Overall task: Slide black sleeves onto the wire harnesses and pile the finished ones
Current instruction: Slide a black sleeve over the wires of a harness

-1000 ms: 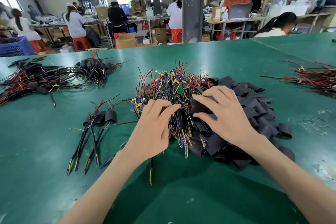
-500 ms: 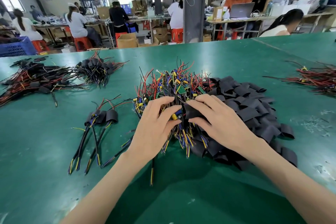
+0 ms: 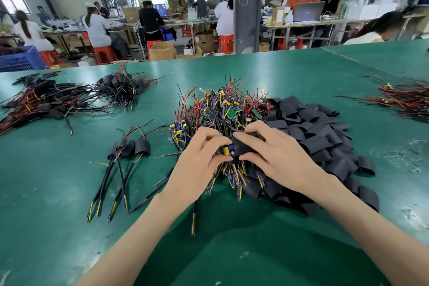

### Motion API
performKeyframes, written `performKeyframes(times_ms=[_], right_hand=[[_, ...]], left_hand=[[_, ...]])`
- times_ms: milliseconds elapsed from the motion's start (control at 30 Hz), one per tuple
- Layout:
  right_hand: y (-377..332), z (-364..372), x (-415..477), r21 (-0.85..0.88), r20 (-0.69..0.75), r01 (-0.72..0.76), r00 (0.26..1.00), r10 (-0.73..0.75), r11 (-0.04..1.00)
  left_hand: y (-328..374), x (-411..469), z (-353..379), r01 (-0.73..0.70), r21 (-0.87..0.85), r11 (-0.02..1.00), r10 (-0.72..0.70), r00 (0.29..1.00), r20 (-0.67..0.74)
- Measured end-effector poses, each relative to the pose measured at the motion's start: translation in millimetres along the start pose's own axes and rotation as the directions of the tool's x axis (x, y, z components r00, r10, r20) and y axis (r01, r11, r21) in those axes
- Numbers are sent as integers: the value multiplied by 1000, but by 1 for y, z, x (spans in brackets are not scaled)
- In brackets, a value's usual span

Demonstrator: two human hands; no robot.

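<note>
The left hand (image 3: 197, 169) pinches the yellow-and-blue end of a thin multicoloured wire harness (image 3: 226, 150) between thumb and curled fingers. The right hand (image 3: 278, 160) pinches a flat black tubular sleeve (image 3: 243, 148), whose left end touches that harness end; whether the end is inside yet cannot be told. Both hands work over the near edge of the tangled heap of bare harnesses (image 3: 222, 109), which touches the heap of loose black sleeves (image 3: 313, 127) on its right. Bare green table mat (image 3: 69, 227) lies open before the wrists and to the left, around a small fan of sleeved harnesses (image 3: 130, 148). Bigger sleeved piles (image 3: 58, 100) sit far left, and a red wire bundle (image 3: 406, 98) lies at the right edge. Beyond the table's far edge workers sit on red stools (image 3: 105, 53) at benches, near a dark pillar (image 3: 248, 7).
</note>
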State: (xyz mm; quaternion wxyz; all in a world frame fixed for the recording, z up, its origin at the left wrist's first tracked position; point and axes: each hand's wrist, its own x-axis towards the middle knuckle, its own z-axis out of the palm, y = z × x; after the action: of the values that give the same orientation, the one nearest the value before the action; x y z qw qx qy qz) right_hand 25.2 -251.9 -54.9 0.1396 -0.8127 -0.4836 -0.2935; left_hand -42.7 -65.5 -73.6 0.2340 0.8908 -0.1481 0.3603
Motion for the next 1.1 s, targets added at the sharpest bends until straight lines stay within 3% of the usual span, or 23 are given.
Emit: performKeyframes(times_ms=[100, 367, 500, 733, 1100], right_hand=[[-4, -2, 1, 18, 7, 6, 1000, -6, 1000], [-6, -2, 2, 68, 53, -3, 999, -1, 998], [-3, -2, 2, 103, 67, -51, 997, 45, 993], [-7, 0, 0, 6, 62, 4, 998, -4, 1000], [-8, -2, -1, 55, 114, 12, 993, -18, 998]], left_hand=[[0, 0, -1, 74, -83, 994, -76, 997, -20], [-2, 1, -2, 54, -171, 984, -50, 998, 30], [-3, 1, -3, 30, -176, 984, -32, 999, -8], [1, 0, -1, 33, -197, 980, -41, 998, -38], [1, -1, -1, 95, -266, 959, -109, 993, -37]])
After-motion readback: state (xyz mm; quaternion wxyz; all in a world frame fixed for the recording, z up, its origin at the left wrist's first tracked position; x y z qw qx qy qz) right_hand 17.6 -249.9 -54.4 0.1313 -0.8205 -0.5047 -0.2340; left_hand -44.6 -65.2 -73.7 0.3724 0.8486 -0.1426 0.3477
